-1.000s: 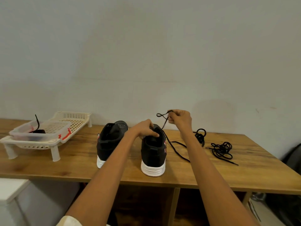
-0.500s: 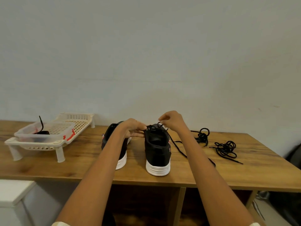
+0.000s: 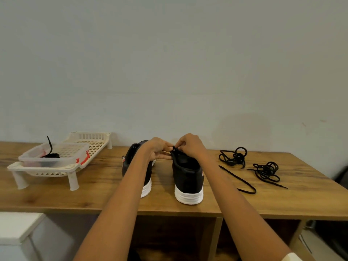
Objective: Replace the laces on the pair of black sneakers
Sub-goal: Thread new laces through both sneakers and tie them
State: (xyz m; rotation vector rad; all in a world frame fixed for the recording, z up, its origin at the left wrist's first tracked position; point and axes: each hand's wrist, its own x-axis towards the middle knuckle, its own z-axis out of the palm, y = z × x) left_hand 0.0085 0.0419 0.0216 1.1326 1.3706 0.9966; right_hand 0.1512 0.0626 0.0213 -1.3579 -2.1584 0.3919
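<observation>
Two black sneakers with white soles stand heel-first on the wooden table [image 3: 94, 196]. The right sneaker [image 3: 188, 178] is in the middle, and the left sneaker [image 3: 135, 166] is partly hidden behind my left forearm. My left hand [image 3: 158, 149] holds the top edge of the right sneaker's upper. My right hand [image 3: 190, 146] pinches a black lace at the sneaker's eyelets. The lace's loose end [image 3: 239, 181] trails over the table to the right of the shoe. Where the lace runs through the shoe is hidden by my hands.
Two tangled black laces [image 3: 234, 157] [image 3: 266, 171] lie on the table at the right. At the left stands a cream slatted rack [image 3: 75, 166] carrying a clear plastic box [image 3: 54, 154] with a black lace in it. The wall is close behind.
My right hand came down from above the shoe, where it held a lace loop up, to the eyelets. My left hand shifted from the collar to the shoe's left upper edge.
</observation>
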